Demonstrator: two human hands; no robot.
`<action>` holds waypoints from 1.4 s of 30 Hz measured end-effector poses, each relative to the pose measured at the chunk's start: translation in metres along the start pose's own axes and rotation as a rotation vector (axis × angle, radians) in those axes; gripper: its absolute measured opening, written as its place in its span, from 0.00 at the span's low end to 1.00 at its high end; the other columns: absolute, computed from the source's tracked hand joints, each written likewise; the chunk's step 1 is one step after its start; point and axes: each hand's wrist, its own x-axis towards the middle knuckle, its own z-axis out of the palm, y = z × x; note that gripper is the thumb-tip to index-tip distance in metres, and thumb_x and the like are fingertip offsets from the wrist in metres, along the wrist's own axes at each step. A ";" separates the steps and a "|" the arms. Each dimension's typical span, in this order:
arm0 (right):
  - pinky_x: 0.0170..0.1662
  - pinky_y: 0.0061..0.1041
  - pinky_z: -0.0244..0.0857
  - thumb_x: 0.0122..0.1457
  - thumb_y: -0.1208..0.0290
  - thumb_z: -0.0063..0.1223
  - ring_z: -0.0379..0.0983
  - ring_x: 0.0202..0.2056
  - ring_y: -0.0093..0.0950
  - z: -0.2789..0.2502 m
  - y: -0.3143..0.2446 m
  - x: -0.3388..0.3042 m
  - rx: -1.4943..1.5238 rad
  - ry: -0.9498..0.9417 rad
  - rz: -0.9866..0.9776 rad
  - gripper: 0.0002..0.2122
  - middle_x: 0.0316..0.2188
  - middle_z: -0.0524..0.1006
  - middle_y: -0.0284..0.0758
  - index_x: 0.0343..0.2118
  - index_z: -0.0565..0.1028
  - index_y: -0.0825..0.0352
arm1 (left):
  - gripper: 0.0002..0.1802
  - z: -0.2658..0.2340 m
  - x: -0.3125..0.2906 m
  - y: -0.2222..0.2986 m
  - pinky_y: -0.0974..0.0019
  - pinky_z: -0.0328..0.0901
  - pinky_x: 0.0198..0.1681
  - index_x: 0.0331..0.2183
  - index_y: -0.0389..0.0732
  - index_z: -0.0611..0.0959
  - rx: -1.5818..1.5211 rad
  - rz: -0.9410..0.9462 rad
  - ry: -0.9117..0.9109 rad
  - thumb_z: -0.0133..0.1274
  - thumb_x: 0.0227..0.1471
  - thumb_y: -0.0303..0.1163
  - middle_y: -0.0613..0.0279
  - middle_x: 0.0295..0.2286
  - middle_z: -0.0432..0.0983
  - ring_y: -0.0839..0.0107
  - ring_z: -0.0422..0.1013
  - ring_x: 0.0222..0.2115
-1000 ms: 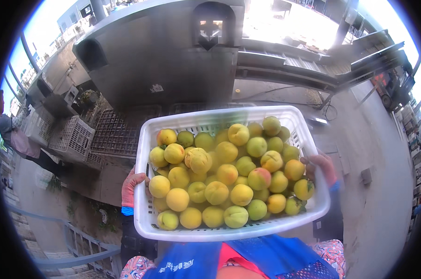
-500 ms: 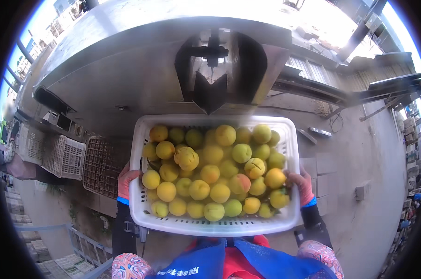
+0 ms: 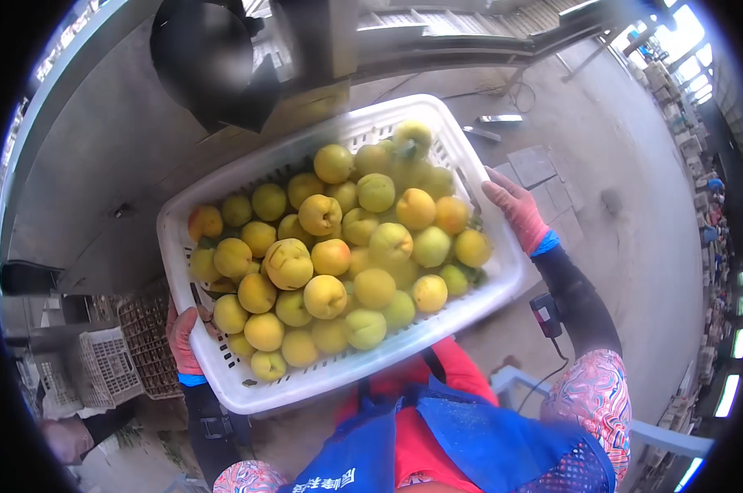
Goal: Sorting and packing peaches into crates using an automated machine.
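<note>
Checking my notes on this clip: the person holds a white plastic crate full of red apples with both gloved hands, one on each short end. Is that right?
Not quite: the fruit in the white plastic crate is yellow-green, some blushed orange, not red apples, as the head view shows. The rest stands: the left hand and right hand, both gloved, hold the crate at its short ends.

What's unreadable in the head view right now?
- Left hand fingers: hidden behind the white slotted plastic crate.
- Crate floor: covered by the yellow-green round fruit.
- Dark round machine part: blurred, top cut by the rim.
- Right hand fingertips: hidden over the crate's edge.
</note>
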 end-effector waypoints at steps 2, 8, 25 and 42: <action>0.43 0.23 0.71 0.65 0.58 0.57 0.76 0.39 0.23 -0.040 0.043 -0.040 0.025 0.168 -0.147 0.26 0.45 0.78 0.34 0.62 0.69 0.66 | 0.30 0.003 -0.004 -0.002 0.60 0.74 0.34 0.58 0.43 0.69 -0.088 -0.180 -0.109 0.55 0.56 0.38 0.59 0.35 0.78 0.65 0.77 0.29; 0.38 0.26 0.74 0.62 0.61 0.59 0.77 0.35 0.26 -0.079 0.275 -0.303 -0.125 0.618 0.032 0.22 0.41 0.79 0.33 0.58 0.73 0.60 | 0.31 0.117 -0.002 -0.097 0.59 0.72 0.38 0.59 0.42 0.68 0.316 -0.187 -0.449 0.55 0.57 0.39 0.56 0.38 0.77 0.62 0.75 0.33; 0.46 0.40 0.74 0.46 0.60 0.68 0.77 0.47 0.41 0.238 0.690 -0.788 0.342 1.288 0.802 0.31 0.50 0.77 0.42 0.54 0.73 0.63 | 0.34 0.302 -0.237 -0.315 0.55 0.66 0.49 0.62 0.40 0.66 1.092 0.617 -1.404 0.55 0.57 0.42 0.49 0.47 0.72 0.55 0.70 0.45; 0.45 0.21 0.71 0.57 0.62 0.66 0.75 0.44 0.25 0.055 0.399 -1.072 0.275 2.590 -0.370 0.32 0.51 0.75 0.36 0.62 0.68 0.68 | 0.38 0.322 -0.257 -0.306 0.50 0.60 0.60 0.64 0.38 0.65 1.452 1.458 -1.178 0.55 0.58 0.45 0.42 0.56 0.67 0.47 0.65 0.57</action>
